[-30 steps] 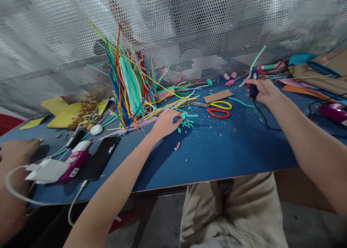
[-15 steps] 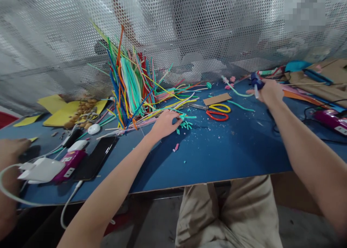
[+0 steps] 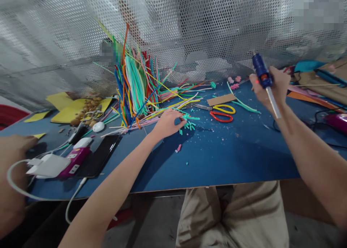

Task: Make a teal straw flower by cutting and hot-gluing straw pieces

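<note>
My left hand [image 3: 171, 123] is low over the table, thumb and fingers pinched at the edge of a small cluster of mint-green pipe cleaner pieces [image 3: 189, 121]. In my right hand [image 3: 275, 83], raised above the table, is a dark blue hot glue gun [image 3: 260, 69] with a clear glue stick [image 3: 273, 103] jutting from its back. Scissors with red and yellow handles [image 3: 221, 115] lie between the hands, beside a cardboard strip [image 3: 221, 99]. A green pipe cleaner [image 3: 245, 106] rests near that strip. Small pink scraps [image 3: 178, 148] are in front of the left hand.
A large bundle of coloured pipe cleaners [image 3: 135, 85] stands behind the left hand. At left are a phone [image 3: 100, 156], a purple power strip [image 3: 74, 161], a white charger [image 3: 50, 165] and another person's hand [image 3: 18, 147]. A perforated metal panel [image 3: 206, 31] runs along the back.
My right hand has lifted the glue gun up from the table, and it now tilts with its glue stick toward me. The green pipe cleaner near it lies on the table. My left hand stays put.
</note>
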Tool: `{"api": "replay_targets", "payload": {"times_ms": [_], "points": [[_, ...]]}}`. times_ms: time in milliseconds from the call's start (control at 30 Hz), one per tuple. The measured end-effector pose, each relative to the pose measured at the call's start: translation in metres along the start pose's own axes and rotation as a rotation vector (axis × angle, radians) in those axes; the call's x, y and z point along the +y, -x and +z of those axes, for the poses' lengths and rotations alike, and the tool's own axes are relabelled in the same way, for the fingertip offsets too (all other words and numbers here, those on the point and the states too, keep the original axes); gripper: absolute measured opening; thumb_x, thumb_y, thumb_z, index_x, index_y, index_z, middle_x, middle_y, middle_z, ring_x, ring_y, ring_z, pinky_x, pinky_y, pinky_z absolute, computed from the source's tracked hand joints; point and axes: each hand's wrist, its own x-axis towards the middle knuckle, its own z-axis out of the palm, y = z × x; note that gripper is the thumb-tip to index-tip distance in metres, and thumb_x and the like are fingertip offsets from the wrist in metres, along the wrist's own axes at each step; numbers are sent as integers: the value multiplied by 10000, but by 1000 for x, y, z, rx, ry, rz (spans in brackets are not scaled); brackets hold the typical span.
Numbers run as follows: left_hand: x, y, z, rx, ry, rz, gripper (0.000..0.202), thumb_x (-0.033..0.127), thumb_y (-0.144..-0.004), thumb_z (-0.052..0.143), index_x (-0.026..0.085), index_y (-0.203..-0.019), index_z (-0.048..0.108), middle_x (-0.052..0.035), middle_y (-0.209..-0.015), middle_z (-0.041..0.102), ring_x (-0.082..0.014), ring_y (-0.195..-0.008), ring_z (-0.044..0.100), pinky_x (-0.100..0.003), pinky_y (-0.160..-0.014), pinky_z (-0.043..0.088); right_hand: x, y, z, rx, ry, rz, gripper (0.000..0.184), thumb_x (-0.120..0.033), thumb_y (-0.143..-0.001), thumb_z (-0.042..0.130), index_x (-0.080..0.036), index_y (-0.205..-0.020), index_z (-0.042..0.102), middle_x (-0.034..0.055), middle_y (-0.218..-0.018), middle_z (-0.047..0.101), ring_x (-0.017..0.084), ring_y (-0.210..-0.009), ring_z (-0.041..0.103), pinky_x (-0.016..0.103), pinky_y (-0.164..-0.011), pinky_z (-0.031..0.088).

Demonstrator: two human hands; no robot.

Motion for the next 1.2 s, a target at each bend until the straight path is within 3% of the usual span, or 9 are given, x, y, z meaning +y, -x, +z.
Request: {"api": "replay_targets", "payload": {"times_ms": [67, 200, 433, 567, 667, 900, 1067, 1200], "points": [[-1, 1, 1, -48, -11, 43, 280, 445, -957, 572, 203, -895, 697, -60, -929, 715, -224, -924, 623, -400, -929, 438, -16, 10, -1, -18, -18, -123, 295, -487, -886, 554, -252, -730, 470, 20, -700, 549, 195, -676, 535, 334, -724, 452], [-8, 1, 4, -93, -17, 87, 198, 381, -943, 608, 220, -898, 713, -43, -998, 728, -216, -937, 624, -407, -949, 419, -31, 25, 8, -171, -90, -295, 190, -437, -828, 608, -254, -806, 565, -8, -658, 525, 149, -568, 424, 288, -641, 381], [-7, 1, 7, -67, 32, 54, 264, 333, -1000, 505, 193, -1106, 702, -84, -1074, 742, -250, -1016, 611, -405, -949, 448, -32, 37, 27, -289, -137, -416, 197, -434, -775, 660, -266, -840, 581, -16, -663, 554, 147, -543, 407, 279, -608, 363], [-1, 1, 4, -34, 28, 24, 277, 330, -999, 500, 189, -1127, 701, -85, -1057, 739, -248, -1021, 615, -396, -949, 459, -33, 39, 30, -327, -134, -404, 219, -461, -781, 661, -267, -838, 577, -15, -668, 557, 140, -553, 377, 270, -618, 368], [-3, 1, 6, -72, 38, 100, 277, 407, -979, 555, 193, -1064, 710, -78, -1052, 728, -239, -1011, 624, -391, -971, 452, -32, 40, 32, -352, -107, -387, 231, -471, -781, 656, -260, -832, 578, -18, -659, 554, 133, -558, 363, 259, -625, 368], [-13, -1, 16, -76, 36, 107, 259, 363, -1001, 524, 182, -1039, 705, -84, -1038, 723, -237, -1012, 636, -391, -971, 455, -28, 41, 38, -350, -150, -426, 158, -356, -754, 663, -208, -805, 633, -10, -619, 527, 115, -536, 310, 268, -591, 340], [-7, 1, 7, 52, 100, -18, 233, 263, -1001, 501, 185, -1143, 669, -78, -1044, 718, -223, -1006, 634, -357, -896, 493, -36, 44, 35, -355, -181, -418, 293, -490, -804, 690, -198, -796, 662, -5, -614, 552, 114, -537, 368, 281, -585, 347], [1, 2, 1, 291, 143, -10, 255, 200, -1000, 508, 214, -1187, 681, -44, -1030, 741, -186, -939, 626, -328, -858, 486, -46, 49, 35, -551, -427, -131, 437, -611, -849, 656, -189, -734, 665, 23, -581, 596, 130, -507, 497, 291, -533, 402]]}}
